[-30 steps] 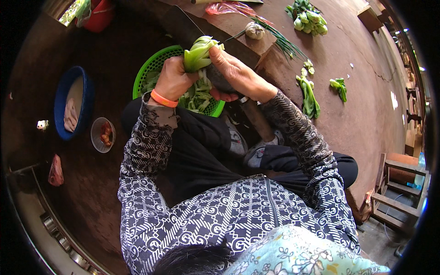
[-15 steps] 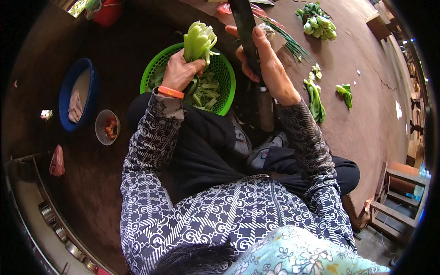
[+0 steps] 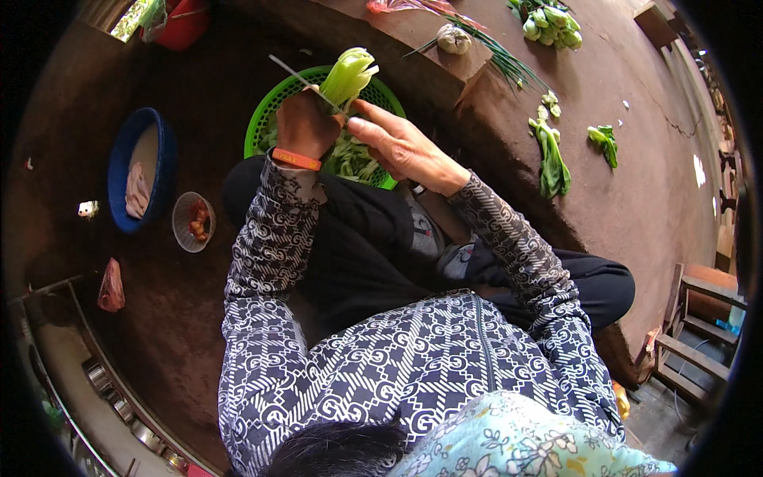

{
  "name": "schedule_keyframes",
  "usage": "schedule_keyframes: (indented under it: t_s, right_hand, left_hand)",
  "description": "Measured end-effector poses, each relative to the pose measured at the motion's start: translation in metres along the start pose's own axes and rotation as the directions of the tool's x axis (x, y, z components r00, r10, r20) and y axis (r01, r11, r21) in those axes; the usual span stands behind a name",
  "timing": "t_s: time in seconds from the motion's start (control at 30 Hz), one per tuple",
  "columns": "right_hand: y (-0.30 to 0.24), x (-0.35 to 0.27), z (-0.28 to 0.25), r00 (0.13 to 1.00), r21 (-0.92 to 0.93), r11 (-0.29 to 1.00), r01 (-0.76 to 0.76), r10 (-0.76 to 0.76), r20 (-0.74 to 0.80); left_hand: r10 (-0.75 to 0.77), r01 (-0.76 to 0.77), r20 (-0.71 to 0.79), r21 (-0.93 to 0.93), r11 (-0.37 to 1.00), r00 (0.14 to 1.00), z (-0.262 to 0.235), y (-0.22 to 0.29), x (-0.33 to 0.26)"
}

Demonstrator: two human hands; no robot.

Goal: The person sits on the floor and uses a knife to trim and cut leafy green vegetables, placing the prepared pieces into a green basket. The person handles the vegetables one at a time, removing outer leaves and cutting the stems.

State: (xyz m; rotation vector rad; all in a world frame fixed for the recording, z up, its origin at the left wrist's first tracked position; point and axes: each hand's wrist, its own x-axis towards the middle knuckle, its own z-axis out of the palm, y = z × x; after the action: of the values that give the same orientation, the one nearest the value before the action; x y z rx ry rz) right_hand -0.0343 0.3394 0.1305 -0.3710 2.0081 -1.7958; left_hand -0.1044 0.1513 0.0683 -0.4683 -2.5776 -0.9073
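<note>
Over a green basket [image 3: 257,116] of cut leafy greens [image 3: 354,161], my left hand [image 3: 306,126] is closed around a bunch of bok choy [image 3: 347,76], its pale stalks pointing up. My right hand [image 3: 409,153] is closed on a knife [image 3: 297,77]; the handle is hidden beneath the hand. The thin blade shows edge-on, lying across the stalks close to my left fingers. How far it has cut in, I cannot tell.
On the raised ledge at right lie garlic [image 3: 454,39], spring onions [image 3: 509,63], more bok choy [image 3: 552,29] and loose leaves [image 3: 550,163]. Left on the floor are a blue basin [image 3: 116,171], a clear tub [image 3: 180,224] and a wrapped pink packet [image 3: 111,285]. A wooden stool [image 3: 694,350] stands far right.
My right hand has swung the knife down and left, from upright beside the basket to across the bok choy. My left hand keeps its hold on the bunch, the wrist turned slightly.
</note>
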Motion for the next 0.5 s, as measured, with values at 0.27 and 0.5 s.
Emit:
schedule_keyframes:
  t_s: [0.27,0.5]
  right_hand:
    - [0.003,0.026,0.005,0.984,0.101,0.980,-0.173,0.176,-0.023]
    - [0.015,0.051,-0.001,0.951,0.363,0.879,-0.310,0.289,0.112]
  left_hand:
    - [-0.044,0.038,0.053,0.115,0.993,0.998,-0.013,0.018,-0.004]
    - [-0.179,0.178,0.142,0.018,0.984,0.973,-0.033,0.034,0.000]
